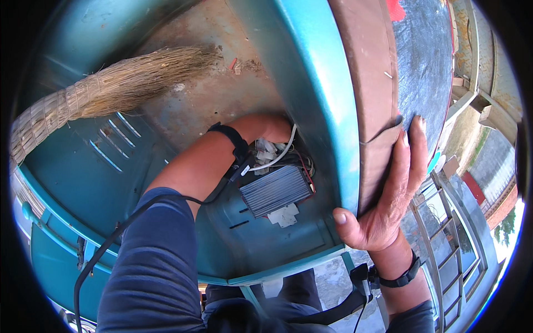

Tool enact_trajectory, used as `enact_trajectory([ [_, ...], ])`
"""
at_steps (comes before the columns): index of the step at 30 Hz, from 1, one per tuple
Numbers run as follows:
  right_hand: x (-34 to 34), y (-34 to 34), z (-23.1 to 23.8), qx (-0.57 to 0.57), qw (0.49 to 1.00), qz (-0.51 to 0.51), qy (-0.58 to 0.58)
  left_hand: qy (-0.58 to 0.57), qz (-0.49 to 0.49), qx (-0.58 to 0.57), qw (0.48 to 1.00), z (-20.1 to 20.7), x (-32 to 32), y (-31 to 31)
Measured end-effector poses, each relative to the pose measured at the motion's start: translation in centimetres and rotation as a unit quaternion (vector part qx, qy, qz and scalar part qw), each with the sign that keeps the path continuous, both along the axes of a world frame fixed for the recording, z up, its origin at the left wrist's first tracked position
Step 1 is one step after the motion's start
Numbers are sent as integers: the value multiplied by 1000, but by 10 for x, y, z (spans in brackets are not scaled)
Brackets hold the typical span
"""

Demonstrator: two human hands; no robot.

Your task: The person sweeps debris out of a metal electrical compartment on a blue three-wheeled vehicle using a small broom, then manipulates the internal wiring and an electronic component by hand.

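Observation:
My left arm reaches into a teal metal compartment (222,244), and my left hand (275,129) goes in beside the teal side wall (311,94). Its fingers are hidden, so whatever they touch is out of sight. Right by that hand are a white cable (282,154) and some crumpled pale wrapping (265,149). Just below lies a ribbed grey metal box (276,190) with a torn white card (284,216) at its edge. My right hand (386,205) rests on the brown edge (369,72) of a dark padded seat, fingers stretched out and thumb against the teal wall.
A straw broom (111,83) lies across the left of the rusty compartment floor (222,94), near slots in the teal metal. A small red piece (232,64) sits among debris. A black cable (100,255) runs along my left sleeve. Metal frames (455,244) stand at right.

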State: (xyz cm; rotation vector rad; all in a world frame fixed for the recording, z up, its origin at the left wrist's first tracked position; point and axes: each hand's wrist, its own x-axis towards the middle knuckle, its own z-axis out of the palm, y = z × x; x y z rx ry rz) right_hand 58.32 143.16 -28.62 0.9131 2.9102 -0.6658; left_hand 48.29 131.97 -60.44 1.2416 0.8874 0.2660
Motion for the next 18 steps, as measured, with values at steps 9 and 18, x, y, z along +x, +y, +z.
enact_trajectory([
  [9, 3, 1, 1, 7, 1000, -6, -4, 93, -11, 110, 989, 30, -9, -8],
  [18, -2, 3, -1, 7, 1000, 5, 13, 28, 117, -48, 992, 6, 2, -8],
])
